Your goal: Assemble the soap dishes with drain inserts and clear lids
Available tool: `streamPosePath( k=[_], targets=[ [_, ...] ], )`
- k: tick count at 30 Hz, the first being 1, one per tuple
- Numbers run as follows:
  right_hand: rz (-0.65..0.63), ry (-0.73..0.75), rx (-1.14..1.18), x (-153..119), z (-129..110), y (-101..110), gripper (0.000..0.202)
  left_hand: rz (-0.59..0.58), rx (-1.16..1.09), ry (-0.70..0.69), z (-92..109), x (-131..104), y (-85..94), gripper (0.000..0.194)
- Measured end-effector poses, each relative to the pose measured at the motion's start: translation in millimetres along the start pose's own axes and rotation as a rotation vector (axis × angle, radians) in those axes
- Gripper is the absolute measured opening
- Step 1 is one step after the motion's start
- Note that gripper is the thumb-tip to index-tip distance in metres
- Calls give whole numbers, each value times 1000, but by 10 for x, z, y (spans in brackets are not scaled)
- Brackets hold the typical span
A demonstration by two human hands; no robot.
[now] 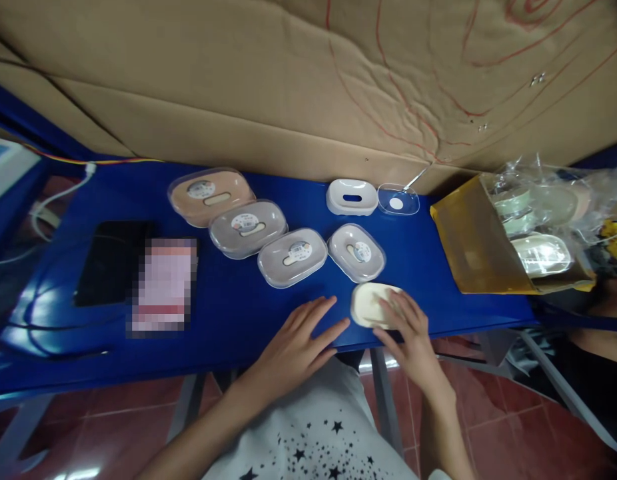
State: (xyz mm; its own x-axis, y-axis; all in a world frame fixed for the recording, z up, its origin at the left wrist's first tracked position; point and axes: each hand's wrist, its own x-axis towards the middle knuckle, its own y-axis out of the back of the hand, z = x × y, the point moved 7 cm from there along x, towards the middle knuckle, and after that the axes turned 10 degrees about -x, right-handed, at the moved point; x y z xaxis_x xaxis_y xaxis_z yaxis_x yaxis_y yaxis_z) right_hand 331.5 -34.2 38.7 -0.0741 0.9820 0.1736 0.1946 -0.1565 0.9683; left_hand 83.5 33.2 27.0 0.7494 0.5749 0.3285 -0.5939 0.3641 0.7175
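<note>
My left hand point(303, 340) hovers at the front edge of the blue table with fingers spread, holding nothing. To its right, my right hand point(406, 330) grips the right side of a cream oval soap dish point(368, 303), thumb at the near edge and fingers over the top. Just behind that dish sits a pale soap dish with a clear lid and round label point(357, 252). Leftward runs a row of lidded dishes: a light grey one point(293, 263), a darker grey one point(248, 230) and a peach one point(208, 190).
At the back stand an uncovered white soap dish point(352, 197) and a clear lid point(398, 200). A cardboard box point(471, 237) with bagged dishes is on the right. A black device point(108, 263) and a blurred pink item point(163, 283) lie left, near cables. Another person sits far right.
</note>
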Motion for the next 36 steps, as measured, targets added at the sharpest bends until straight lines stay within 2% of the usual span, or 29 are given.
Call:
streamPosePath(
  k=[2, 3, 6, 8, 11, 13, 14, 15, 17, 20, 22, 23, 26, 28, 31, 34, 36],
  targets=[
    [23, 76, 88, 208, -192, 71, 54, -44, 32, -17, 2, 15, -34, 42],
    [64, 96, 112, 371, -198, 129, 51, -52, 52, -9, -11, 3, -34, 36],
    [200, 91, 82, 1075, 89, 232, 44, -20, 105, 42, -62, -102, 35, 22],
    [175, 121, 3, 1660, 333, 132, 42, 28, 125, 68, -80, -204, 111, 21],
    [43, 204, -93, 2404, 553, -146, 42, 114, 135, 115, -95, -350, 229, 31],
    [9, 233, -105, 2637, 593, -251, 37, 168, 124, 168, -118, -423, 296, 40],
    [30, 233, -95, 2653, 589, -246, 34, 187, 112, 193, -130, -448, 322, 44],
    [76, 223, -75, 2604, 576, -198, 32, 200, 95, 215, -144, -466, 340, 46],
    [228, 181, -17, 2320, 519, 12, 31, 200, 46, 247, -176, -474, 346, 52],
    [442, 141, 89, 1579, 303, 401, 33, 181, -42, 272, -246, -442, 297, 64],
    [435, 175, 123, 1069, 32, 510, 49, 193, -85, 258, -290, -408, 257, 73],
    [391, 196, 119, 849, -124, 498, 59, 211, -99, 243, -308, -393, 245, 77],
    [242, 260, 86, 387, -537, 282, 77, 269, -115, 188, -336, -357, 242, 83],
    [160, 281, 94, 258, -693, 84, 80, 255, -80, 153, -326, -331, 253, 80],
    [103, 304, 118, 239, -777, -108, 74, 172, 17, 85, -261, -294, 280, 62],
    [92, 360, 129, 280, -790, -157, 67, 123, 50, 54, -208, -289, 312, 42],
    [83, 406, 120, 294, -787, -172, 67, 111, 61, 57, -191, -299, 317, 37]
  ],
)
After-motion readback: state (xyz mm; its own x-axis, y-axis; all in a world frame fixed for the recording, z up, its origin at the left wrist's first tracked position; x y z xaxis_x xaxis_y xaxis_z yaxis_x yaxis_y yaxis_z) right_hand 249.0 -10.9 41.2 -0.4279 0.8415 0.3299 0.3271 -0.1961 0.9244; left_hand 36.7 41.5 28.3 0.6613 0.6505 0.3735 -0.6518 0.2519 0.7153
